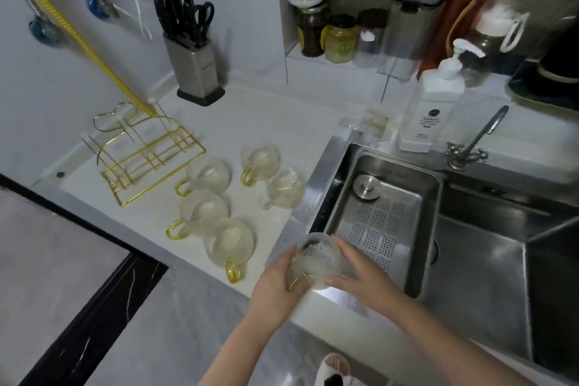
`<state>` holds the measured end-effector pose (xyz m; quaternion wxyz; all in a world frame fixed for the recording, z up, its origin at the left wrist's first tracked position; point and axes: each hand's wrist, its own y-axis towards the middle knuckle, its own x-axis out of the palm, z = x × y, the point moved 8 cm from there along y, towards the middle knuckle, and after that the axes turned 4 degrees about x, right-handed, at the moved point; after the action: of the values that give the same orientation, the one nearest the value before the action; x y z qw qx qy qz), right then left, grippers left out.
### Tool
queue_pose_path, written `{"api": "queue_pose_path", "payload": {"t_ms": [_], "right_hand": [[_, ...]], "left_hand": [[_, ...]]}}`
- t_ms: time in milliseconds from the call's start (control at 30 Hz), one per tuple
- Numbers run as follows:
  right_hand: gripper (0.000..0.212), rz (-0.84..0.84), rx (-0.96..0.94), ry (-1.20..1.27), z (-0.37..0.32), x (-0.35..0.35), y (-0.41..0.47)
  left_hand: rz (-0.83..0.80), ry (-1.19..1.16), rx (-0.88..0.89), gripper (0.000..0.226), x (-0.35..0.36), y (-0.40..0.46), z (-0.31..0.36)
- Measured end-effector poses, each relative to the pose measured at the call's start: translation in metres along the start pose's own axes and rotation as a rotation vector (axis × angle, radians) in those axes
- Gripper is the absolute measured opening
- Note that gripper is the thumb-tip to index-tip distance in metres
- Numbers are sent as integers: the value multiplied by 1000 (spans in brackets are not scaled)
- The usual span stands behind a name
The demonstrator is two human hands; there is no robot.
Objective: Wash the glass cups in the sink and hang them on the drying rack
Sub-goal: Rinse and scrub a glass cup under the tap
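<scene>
I hold one glass cup (316,258) over the sink's near left rim. My left hand (277,285) grips its left side and my right hand (360,276) curls round its right side. Several more glass cups stand on the white counter to the left, most with gold handles: one nearest me (228,243), one behind it (202,208), one further back (206,174), one at the rear (260,158) and a clear-handled one (283,188). The gold wire drying rack (147,160) stands bare at the counter's left. The steel sink (476,260) lies to the right.
A perforated steel drain basket (382,213) sits in the sink's left part. The tap (479,141) and a white pump bottle (429,113) stand behind the sink. A knife block (194,72) is at the back; jars (340,37) fill a shelf.
</scene>
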<state>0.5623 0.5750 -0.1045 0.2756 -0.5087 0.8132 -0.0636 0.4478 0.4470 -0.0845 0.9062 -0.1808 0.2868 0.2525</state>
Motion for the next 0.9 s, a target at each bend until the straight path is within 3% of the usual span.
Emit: {"api": "queue_pose_path", "payload": {"t_ms": [133,233,300,400,500,633,833,900], "right_hand": [[64,192,32,64,15,-49,-25],[78,341,83,220,45,-81,-48],[74,436,109,332,64,-103,-67],[56,549,157,420,74,-126,-92],[58,641,192,481,92,-143,-116],[64,841,238,514,109,-175,-145],[70,818,194,420,113,-213,-172],[51,843,176,438,114,-222,-181]], "left_hand": [[-159,-39,195,64,36,29,55],[-274,-105,273,60,68,44,93],[-330,-165,280,64,91,51,117],[-327,-179,287,57,116,61,143],[-342,-135,358,40,143,65,174],[-427,-111,389,41,176,66,207],[-450,-234,250,22,214,73,231],[-435,-281,218,25,223,75,235]]}}
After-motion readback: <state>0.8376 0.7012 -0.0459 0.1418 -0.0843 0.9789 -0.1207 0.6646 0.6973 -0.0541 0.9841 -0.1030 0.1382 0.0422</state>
